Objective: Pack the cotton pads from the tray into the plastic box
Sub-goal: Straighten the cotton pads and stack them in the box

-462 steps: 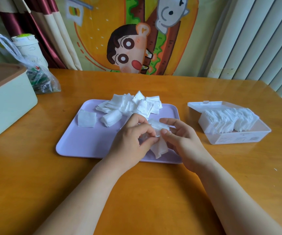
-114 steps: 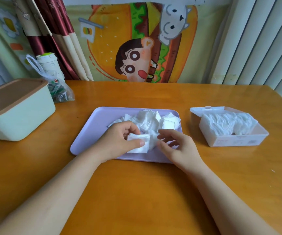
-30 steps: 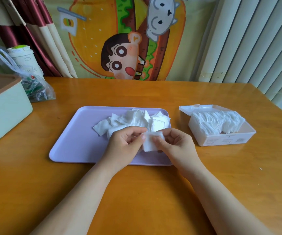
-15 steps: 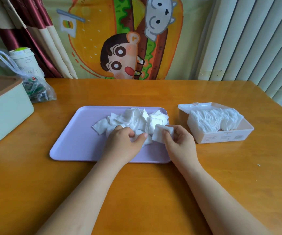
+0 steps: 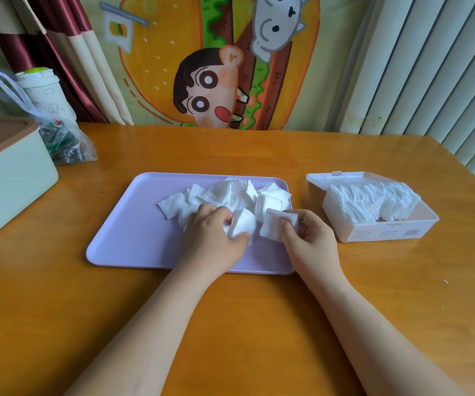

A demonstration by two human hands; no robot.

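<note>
The cotton pads [image 5: 230, 195] are small white squares, soft and slightly rumpled, lying in a loose overlapping heap on the far right part of the lilac tray [image 5: 133, 238]. The heap is too tangled to count. The left hand [image 5: 213, 241] rests on the tray with its fingers curled round a bunched pad [image 5: 240, 224], thumb under it. Just beside it, the right hand [image 5: 307, 238] pinches a small squared-up stack of pads [image 5: 272, 228] between thumb and fingers at the tray's right edge. To the right of the tray, apart from it, stands the one plastic box [image 5: 384, 232] — translucent white, its lid [image 5: 333, 177] folded back toward the left rear. It is already mostly filled with a row of packed pads [image 5: 373, 201] standing on edge. Everything sits on a glossy orange-brown wooden table [image 5: 230, 324]. At the table's left edge is one mint-green container [image 5: 8, 178] with a brown top, and behind it are one clear plastic bag [image 5: 65, 144] of small items and one pale cup [image 5: 42, 90]. The wall behind carries a cartoon burger cloth [image 5: 210, 67], with a dark red and cream curtain [image 5: 59, 52] to its left and pale vertical blinds [image 5: 430, 67] to its right. That makes one tray, one box and two hands — each hand holding pads.
</note>
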